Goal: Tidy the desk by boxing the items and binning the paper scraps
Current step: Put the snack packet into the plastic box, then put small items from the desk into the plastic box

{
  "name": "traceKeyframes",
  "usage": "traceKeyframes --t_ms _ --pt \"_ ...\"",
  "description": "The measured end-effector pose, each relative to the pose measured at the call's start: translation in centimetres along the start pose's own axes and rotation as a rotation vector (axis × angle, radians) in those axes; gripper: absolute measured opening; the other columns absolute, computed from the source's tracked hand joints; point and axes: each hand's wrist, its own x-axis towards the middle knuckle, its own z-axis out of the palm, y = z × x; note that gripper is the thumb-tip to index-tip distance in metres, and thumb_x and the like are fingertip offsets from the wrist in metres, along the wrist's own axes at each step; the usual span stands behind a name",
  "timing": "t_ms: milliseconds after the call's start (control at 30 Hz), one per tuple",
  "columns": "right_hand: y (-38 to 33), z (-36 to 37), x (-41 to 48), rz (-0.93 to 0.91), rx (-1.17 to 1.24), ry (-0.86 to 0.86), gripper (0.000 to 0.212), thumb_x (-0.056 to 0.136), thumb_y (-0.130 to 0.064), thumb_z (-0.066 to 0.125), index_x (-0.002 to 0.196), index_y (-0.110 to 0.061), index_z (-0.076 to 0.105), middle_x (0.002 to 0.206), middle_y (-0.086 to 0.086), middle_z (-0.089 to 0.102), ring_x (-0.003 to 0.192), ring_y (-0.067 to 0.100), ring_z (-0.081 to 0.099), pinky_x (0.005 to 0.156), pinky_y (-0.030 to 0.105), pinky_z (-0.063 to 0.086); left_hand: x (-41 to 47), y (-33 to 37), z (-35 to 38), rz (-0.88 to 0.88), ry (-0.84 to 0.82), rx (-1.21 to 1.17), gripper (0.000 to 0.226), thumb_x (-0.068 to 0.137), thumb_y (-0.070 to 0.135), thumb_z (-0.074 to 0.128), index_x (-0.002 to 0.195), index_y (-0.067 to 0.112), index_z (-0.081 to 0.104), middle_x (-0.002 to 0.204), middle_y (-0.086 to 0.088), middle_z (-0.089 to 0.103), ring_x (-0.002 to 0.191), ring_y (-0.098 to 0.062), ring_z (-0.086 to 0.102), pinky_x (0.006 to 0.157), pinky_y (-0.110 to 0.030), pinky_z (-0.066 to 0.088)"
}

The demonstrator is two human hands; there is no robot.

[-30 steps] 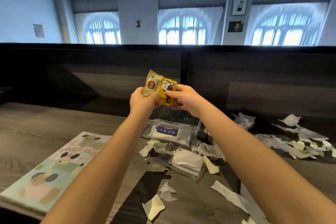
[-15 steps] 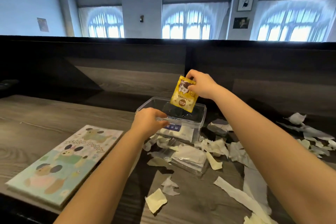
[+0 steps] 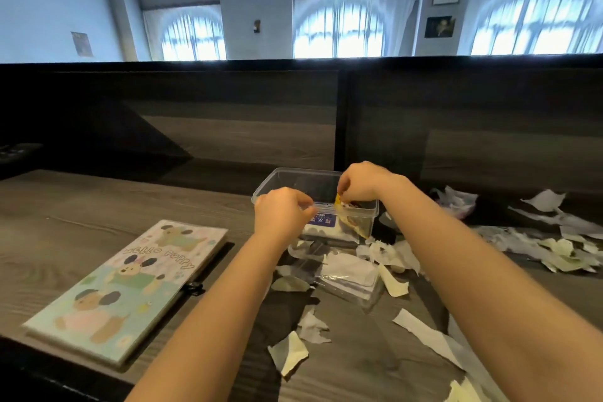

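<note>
Yellow packet [image 3: 354,222] at frame centre, now inside clear box [image 3: 287,177], right grip [image 3: 359,186] pinched on its top edge; left grip [image 3: 282,214] closed on box rim. Paper scraps [image 3: 554,246] everywhere on counter [image 3: 98,202], puppy book [image 3: 124,287] lower left: mostly undone.

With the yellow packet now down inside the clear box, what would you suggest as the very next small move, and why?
Probably the right hand should let go of the yellow packet and lift out: the packet already sits inside the clear plastic box, while the left hand steadies the box's front rim. Torn paper scraps remain on the desk.
</note>
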Motion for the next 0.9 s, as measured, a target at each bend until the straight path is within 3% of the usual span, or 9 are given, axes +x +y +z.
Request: traceKeyframes --t_ms 133,200,333,400,467,567,667,800,900 --pt "-0.1 0.0 -0.2 0.038 0.006 -0.146 0.031 0.089 -0.035 0.059 0.112 -0.015 0.066 0.109 0.004 0.065 0.096 0.019 0.06 0.082 0.031 0.051 -0.2 0.3 -0.1 -0.016 -0.002 0.01 0.029 0.088 0.037 0.06 0.113 0.023 0.068 0.115 0.003 0.068 0.106 -0.015 0.061 0.098 -0.041 0.045" --pt "-0.1 0.2 -0.3 0.028 0.013 -0.122 0.033 0.09 -0.038 0.056 0.111 -0.014 0.066 0.108 0.004 0.065 0.096 0.02 0.06 0.081 0.032 0.051 -0.4 0.6 -0.3 -0.015 -0.012 0.024 0.029 0.089 0.036 0.059 0.113 0.023 0.068 0.115 0.002 0.068 0.105 -0.016 0.061 0.098 -0.041 0.045" --pt "-0.4 -0.2 -1.9 -0.029 0.067 0.129 0.028 0.093 -0.033 0.052 0.116 -0.021 0.062 0.116 0.002 0.062 0.102 0.02 0.058 0.087 0.038 0.051 -0.7 1.1 -0.7 -0.011 -0.071 0.071 0.036 0.09 0.036 0.057 0.122 0.021 0.061 0.121 -0.001 0.065 0.106 -0.019 0.061 0.098 -0.043 0.046" --pt "-0.8 -0.2 -3.6 -0.056 0.115 0.28 0.03 0.093 -0.028 0.052 0.123 -0.023 0.056 0.118 0.002 0.061 0.104 0.02 0.057 0.09 0.039 0.049 -1.0 1.2 -0.8 0.027 -0.057 0.094 0.045 0.089 0.035 0.057 0.132 0.02 0.053 0.133 -0.002 0.056 0.121 -0.021 0.052 0.105 -0.043 0.04" --pt "-1.2 0.3 -5.9 -0.104 0.249 0.436 0.034 0.092 -0.025 0.054 0.125 -0.022 0.051 0.121 0.0 0.059 0.103 0.018 0.057 0.09 0.039 0.049 -1.7 1.4 -1.2 0.088 0.054 0.058 0.046 0.09 0.028 0.058 0.133 0.016 0.051 0.138 -0.003 0.052 0.13 -0.019 0.043 0.109 -0.039 0.035" --pt "-0.8 1.5 -10.0 -0.145 0.421 0.6 0.033 0.089 -0.022 0.058 0.12 -0.021 0.048 0.112 -0.005 0.057 0.093 0.014 0.057 0.08 0.037 0.051 -3.5 2.1 -2.2 0.109 0.231 -0.131 0.032 0.09 0.02 0.057 0.121 0.013 0.061 0.123 -0.002 0.061 0.117 -0.016 0.051 0.096 -0.027 0.039" --pt "1.2 2.4 -13.2 -0.103 0.477 0.596 0.032 0.088 -0.021 0.059 0.118 -0.022 0.047 0.113 -0.006 0.055 0.094 0.014 0.056 0.079 0.039 0.052 -5.5 3.2 -2.3 0.196 0.023 -0.093 0.027 0.088 0.022 0.061 0.114 0.014 0.065 0.117 -0.001 0.063 0.111 -0.016 0.055 0.09 -0.026 0.041" --pt "4.8 3.2 -16.3 0.045 0.543 0.586 0.037 0.09 -0.019 0.058 0.125 -0.021 0.046 0.116 -0.005 0.053 0.097 0.014 0.056 0.077 0.033 0.049 -7.1 4.6 -0.9 0.18 -0.438 0.146 0.052 0.082 0.032 0.066 0.13 0.019 0.051 0.132 -0.002 0.054 0.12 -0.021 0.05 0.093 -0.029 0.043" --pt "7.3 4.0 -18.8 0.141 0.599 0.603 0.038 0.09 -0.018 0.058 0.126 -0.019 0.046 0.113 -0.006 0.054 0.091 0.014 0.056 0.075 0.03 0.046 -7.8 5.5 0.4 0.159 -0.539 0.277 0.048 0.078 0.034 0.065 0.122 0.02 0.054 0.123 -0.004 0.058 0.109 -0.024 0.054 0.092 -0.036 0.049"
